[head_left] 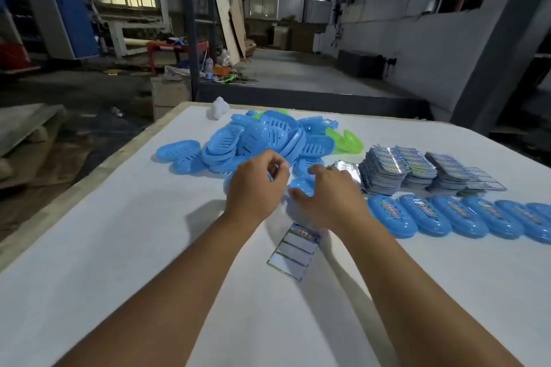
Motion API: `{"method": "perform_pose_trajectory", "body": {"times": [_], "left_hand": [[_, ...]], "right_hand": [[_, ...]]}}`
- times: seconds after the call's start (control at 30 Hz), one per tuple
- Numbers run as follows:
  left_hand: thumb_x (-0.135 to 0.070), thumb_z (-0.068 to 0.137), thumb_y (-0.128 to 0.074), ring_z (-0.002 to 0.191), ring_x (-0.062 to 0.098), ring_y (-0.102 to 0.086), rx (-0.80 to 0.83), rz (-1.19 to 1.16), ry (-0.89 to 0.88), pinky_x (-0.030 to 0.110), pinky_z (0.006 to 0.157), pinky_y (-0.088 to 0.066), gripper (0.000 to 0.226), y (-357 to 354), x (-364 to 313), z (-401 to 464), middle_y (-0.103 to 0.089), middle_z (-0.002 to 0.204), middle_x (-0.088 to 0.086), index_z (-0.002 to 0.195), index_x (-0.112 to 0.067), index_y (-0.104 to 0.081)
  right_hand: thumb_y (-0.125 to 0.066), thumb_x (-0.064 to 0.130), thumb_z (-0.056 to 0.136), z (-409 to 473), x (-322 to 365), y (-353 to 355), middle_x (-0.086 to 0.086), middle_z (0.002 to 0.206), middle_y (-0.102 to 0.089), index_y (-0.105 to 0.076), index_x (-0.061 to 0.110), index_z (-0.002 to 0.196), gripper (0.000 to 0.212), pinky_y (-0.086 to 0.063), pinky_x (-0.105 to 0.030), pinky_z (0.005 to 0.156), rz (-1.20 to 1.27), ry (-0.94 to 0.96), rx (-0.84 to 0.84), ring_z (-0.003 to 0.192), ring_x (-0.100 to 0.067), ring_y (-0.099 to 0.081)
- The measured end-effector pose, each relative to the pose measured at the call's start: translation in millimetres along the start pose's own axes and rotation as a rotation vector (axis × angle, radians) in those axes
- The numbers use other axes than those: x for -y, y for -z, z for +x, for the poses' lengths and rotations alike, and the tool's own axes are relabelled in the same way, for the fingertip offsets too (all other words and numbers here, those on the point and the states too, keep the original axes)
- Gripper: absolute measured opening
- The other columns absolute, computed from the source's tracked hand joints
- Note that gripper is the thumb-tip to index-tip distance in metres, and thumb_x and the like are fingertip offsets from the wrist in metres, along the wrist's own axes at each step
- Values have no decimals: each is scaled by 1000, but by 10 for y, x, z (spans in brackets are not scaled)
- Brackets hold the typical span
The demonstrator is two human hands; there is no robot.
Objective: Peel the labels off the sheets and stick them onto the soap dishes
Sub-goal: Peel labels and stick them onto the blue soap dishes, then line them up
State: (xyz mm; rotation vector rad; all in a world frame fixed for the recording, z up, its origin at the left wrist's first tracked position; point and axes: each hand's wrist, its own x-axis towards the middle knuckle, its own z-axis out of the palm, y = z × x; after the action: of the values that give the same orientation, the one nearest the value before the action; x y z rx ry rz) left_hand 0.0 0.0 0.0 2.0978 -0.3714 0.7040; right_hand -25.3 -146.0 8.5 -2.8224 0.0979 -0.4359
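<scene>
A heap of blue soap dishes [256, 140] lies at the middle of the white table [119, 247]. My left hand [256, 188] is at the heap's near edge, fingers curled, with blue plastic showing between thumb and fingers. My right hand [328, 197] hovers beside it with fingers spread, just over a blue soap dish [302, 185]. A label sheet [293, 250] lies flat below both hands; one colourful label shows at its top and the rest looks blank. Stacks of label sheets [396, 170] stand to the right.
A row of several labelled blue dishes [447, 217] runs along the right side. Green dishes [346, 140] lie behind the heap, and a white object [219, 109] sits at the far edge. The table's left edge [89, 176] drops to the workshop floor.
</scene>
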Motion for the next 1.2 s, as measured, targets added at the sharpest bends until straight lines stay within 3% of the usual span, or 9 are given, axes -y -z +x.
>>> {"method": "perform_pose_trajectory", "body": {"times": [0.13, 0.3, 0.47, 0.7, 0.87, 0.93, 1.03, 1.13, 1.2], "left_hand": [[-30, 89, -62, 58, 17, -58, -46, -2, -46, 35, 59, -51, 14, -12, 180, -27, -57, 61, -8, 76, -25, -59], [-19, 88, -64, 66, 15, -58, 16, 79, -70, 38, 67, -54, 4, -24, 292, 29, -63, 79, -8, 89, -22, -67], [-5, 80, -61, 102, 21, -59, 200, 158, -198, 44, 87, -51, 37, -4, 280, 3, -62, 115, -2, 113, -20, -66], [-30, 72, -84, 140, 18, -36, 364, 294, -413, 41, 110, -34, 87, 78, 162, 6, -36, 157, -8, 148, -29, -41], [-23, 66, -91, 124, 4, -41, 438, 149, -454, 1, 103, -18, 89, 114, 155, 25, -54, 139, -3, 143, -17, -48], [-26, 64, -92, 107, 4, -47, 445, 145, -448, 8, 94, -28, 80, 130, 167, 34, -62, 123, -3, 134, -17, -56], [-41, 62, -90, 101, 8, -49, 498, 209, -352, 21, 86, -35, 76, 113, 190, 28, -60, 113, -8, 129, -24, -59], [-52, 63, -87, 102, 8, -48, 567, 287, -230, 26, 83, -37, 73, 90, 268, 6, -55, 109, -13, 128, -36, -57], [-53, 67, -85, 105, 8, -48, 590, 269, -172, 26, 85, -37, 69, 90, 326, -10, -51, 111, -16, 128, -42, -54]], "right_hand": [[-49, 80, 76, 72, -3, -165, -10, 122, -60, -50, 19, 117, 73, -42, -44, 90, -154, -82, 54, 117, -35, -53], [-64, 67, 76, 115, -96, -193, -6, 120, -62, -56, 21, 122, 66, -47, -40, 88, -125, -55, 85, 112, -32, -59], [-59, 41, 89, 90, -150, -150, 0, 90, -64, -67, 21, 94, 22, -39, -34, 66, 161, -38, 0, 86, -26, -59], [-50, 30, 103, 99, -273, 34, 8, 55, -35, -48, 10, 67, 42, -22, -25, 46, 533, 92, -37, 50, -9, -29], [-57, 41, 102, 65, -248, 64, -14, 64, -49, -69, -1, 87, 47, -33, -23, 53, 752, 29, 67, 55, -11, -40], [-60, 42, 100, 53, -235, 54, -19, 82, -71, -77, 9, 89, 38, -46, -35, 64, 779, -6, 109, 65, -15, -55], [-66, 43, 96, 64, -253, 12, -9, 95, -73, -76, 19, 96, 26, -53, -44, 76, 696, -3, 26, 81, -12, -65], [-71, 55, 86, 22, -245, 61, 14, 101, -61, -69, 36, 105, 27, -42, -17, 73, 418, 104, -193, 84, -3, -57], [-72, 62, 77, -47, -205, 138, 17, 86, -63, -68, 37, 90, 29, -40, -13, 64, 476, 213, -99, 70, -1, -56]]}}
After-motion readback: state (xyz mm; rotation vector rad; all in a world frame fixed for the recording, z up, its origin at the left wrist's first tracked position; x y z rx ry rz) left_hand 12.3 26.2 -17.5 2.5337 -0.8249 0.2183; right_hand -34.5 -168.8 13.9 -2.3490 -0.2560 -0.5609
